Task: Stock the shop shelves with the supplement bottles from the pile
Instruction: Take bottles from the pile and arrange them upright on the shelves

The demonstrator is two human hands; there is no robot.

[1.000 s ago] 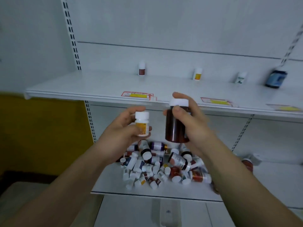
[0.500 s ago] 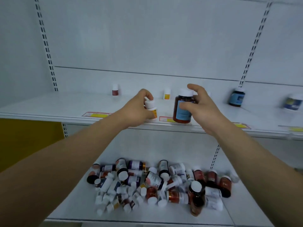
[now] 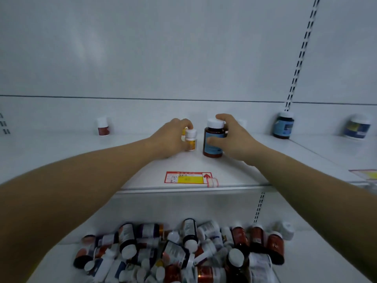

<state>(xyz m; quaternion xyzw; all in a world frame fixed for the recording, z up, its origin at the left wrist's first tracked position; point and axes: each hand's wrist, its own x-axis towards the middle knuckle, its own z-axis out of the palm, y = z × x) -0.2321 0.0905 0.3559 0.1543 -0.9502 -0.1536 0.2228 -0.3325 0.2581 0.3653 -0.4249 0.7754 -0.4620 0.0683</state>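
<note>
My left hand (image 3: 169,137) holds a small white bottle with a yellow label (image 3: 191,140), standing upright on the upper shelf (image 3: 142,172). My right hand (image 3: 234,137) grips a large brown bottle with a blue label and white cap (image 3: 213,139), its base down on the same shelf just right of the small one. A pile of supplement bottles (image 3: 183,252) lies on the lower shelf below my arms.
At the back of the upper shelf stand a small red-labelled bottle (image 3: 103,126) at left, a dark blue-labelled bottle (image 3: 283,125) and a blurred blue jar (image 3: 357,126) at right. A red and yellow price tag (image 3: 188,177) sits on the shelf front.
Both hands moved forward and deeper over the upper shelf. The two bottles went from the shelf's front edge to standing further back on it.
</note>
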